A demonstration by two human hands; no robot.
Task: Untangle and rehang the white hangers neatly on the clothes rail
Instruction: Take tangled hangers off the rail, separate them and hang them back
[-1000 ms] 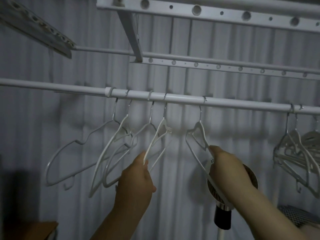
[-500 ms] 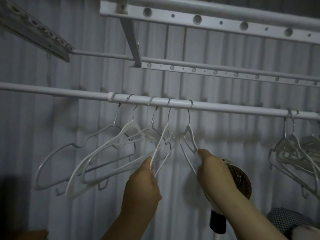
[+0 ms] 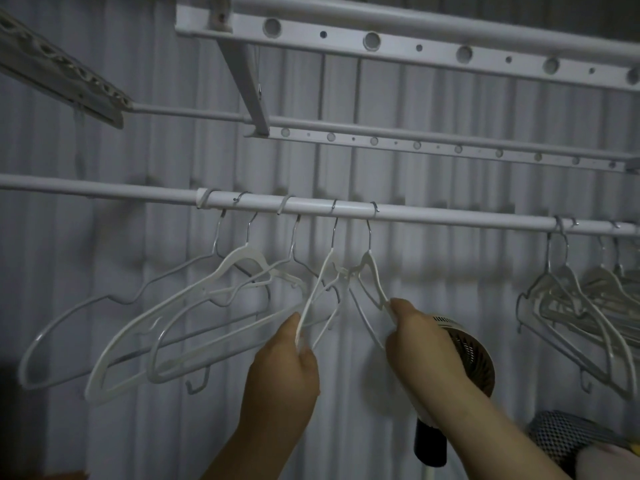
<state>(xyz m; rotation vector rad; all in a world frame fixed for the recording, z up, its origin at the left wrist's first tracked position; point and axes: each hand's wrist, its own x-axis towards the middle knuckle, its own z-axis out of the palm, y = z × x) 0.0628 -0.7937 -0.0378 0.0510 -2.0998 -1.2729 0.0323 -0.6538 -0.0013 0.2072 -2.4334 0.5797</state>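
One head-worn wide view — close, upward toward the clothes rail (image 3: 450, 219)

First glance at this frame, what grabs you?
Two hands mid-frame under the clothes rail: the left hand grips one white hanger, the right hand pinches the neighbouring hanger, the two close together at the neck. Left of them three more hangers hang splayed and overlapping; a dense hanger bunch sits far right, and a small round fan shows behind the right hand.
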